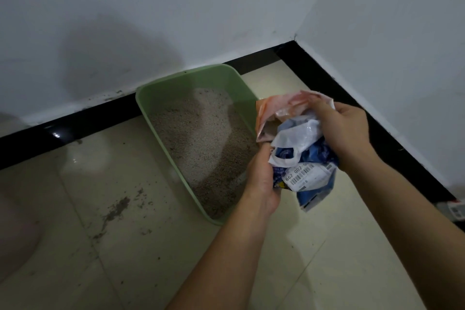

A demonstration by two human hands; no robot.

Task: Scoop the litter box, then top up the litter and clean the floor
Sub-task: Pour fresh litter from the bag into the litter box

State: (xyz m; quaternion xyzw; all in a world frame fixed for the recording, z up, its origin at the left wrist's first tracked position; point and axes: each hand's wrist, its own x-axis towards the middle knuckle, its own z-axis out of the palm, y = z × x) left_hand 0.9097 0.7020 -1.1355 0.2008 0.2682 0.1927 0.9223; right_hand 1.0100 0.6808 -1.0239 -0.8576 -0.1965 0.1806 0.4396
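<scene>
The person is holding a crumpled litter bag between both hands, just above the floor at the right long side of the green litter box. The left hand is gripping the bag's lower left part, with its fingers curled into the blue printed plastic beside a white barcode label. The right hand is clamping the bag's upper right part, its fingers folding over the bunched orange-pink top. The bag is sitting between the two hands, its long axis running roughly upright and leaning a little toward the box. Its open mouth is facing left, over the box's right rim. The litter box is lying on the tiled floor near the room's corner, with its long axis running from the black baseboard diagonally toward the person. Its far short end is sitting just beside the baseboard. Grey litter is covering the bottom of the box unevenly. Dark scattered litter is lying on the tiles to the left of the box, well apart from both hands.
</scene>
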